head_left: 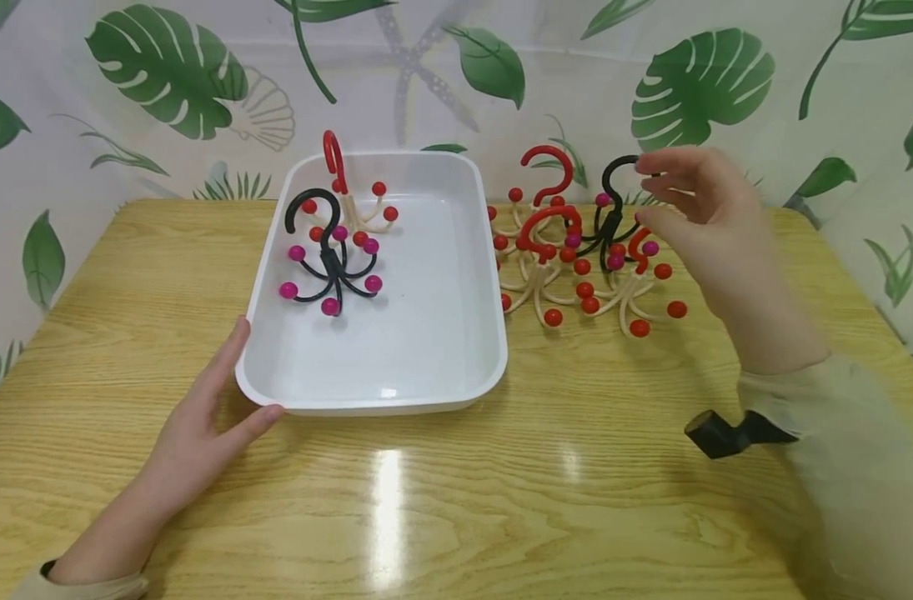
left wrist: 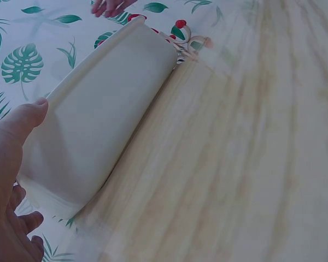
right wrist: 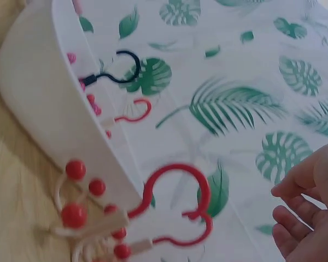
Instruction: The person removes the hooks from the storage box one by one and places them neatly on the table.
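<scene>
1. Neither hand grips anything: the left hand [head_left: 201, 417] lies flat on the table [head_left: 456, 500] with straight fingers, thumb and forefinger touching the near left corner of the white tray [head_left: 426, 367].
2. Raised above the table, the right hand [head_left: 707, 221] has its fingers loosely spread and apart, its fingertips just beside the top of a black hook [head_left: 614, 212], holding nothing.
3. That black hook stands upright in a cluster of cream hooks [head_left: 554, 267] with red tops and red ball tips, on the table just right of the tray.
4. Inside the tray stand two more hooks: a black one with pink balls [head_left: 328, 258] near the left wall and a cream one with a red top [head_left: 351, 200] at the far wall.
5. The table is light wood with a visible grain and a glossy sheen that reflects a bright streak near its front middle.
6. Behind and around the table hangs a pale backdrop [head_left: 456, 75] printed with green leaves, faint shells and a starfish.
7. A small black device [head_left: 734, 433] is strapped under the right wrist, next to a pale sleeve.
</scene>
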Demonstrator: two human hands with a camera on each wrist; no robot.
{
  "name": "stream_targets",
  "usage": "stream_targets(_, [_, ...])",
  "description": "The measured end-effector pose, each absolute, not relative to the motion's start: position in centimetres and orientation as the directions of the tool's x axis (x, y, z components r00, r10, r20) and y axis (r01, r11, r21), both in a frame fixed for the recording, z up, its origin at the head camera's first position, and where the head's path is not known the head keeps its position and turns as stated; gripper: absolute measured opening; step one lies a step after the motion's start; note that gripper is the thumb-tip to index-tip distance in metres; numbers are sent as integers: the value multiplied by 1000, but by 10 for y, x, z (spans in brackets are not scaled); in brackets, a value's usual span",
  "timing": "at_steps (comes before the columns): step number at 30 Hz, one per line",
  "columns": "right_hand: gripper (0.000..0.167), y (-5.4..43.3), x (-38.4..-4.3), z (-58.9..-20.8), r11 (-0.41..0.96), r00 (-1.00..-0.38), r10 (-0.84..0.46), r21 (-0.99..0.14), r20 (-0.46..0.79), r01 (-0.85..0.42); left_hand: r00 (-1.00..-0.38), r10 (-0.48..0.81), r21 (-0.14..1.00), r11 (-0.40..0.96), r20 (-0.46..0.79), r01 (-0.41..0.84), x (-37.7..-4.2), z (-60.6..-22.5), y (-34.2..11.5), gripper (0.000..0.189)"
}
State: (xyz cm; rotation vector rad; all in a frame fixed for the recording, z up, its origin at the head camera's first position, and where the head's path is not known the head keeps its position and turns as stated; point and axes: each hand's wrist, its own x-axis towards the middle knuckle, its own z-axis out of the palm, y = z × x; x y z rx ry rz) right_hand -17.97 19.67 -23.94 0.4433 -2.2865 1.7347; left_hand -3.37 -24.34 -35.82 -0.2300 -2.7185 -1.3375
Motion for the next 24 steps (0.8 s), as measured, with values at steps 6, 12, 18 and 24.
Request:
stream_targets(6, [34,151,-184,-231,305,-893,-215,-842,395,-445,-983,95,784,594,154,180,-34,-358,-243,91])
stream_targets(12, [31,108,-195,-236,260,-854,-330,-832,401,-491,-985,89,786,594,148,172,-35,-358,-243,91])
stream_targets(18, [32,68,-208,-244,291,-862,-408,-852,302,-436,-985,86,788,591,149,171,-34,-359,-243,92])
stream_targets(24, [36,30,-217,-251,295,-856,-476,-879,204,-373,-986,82,791,588,148,168,-33,-358,-242,91])
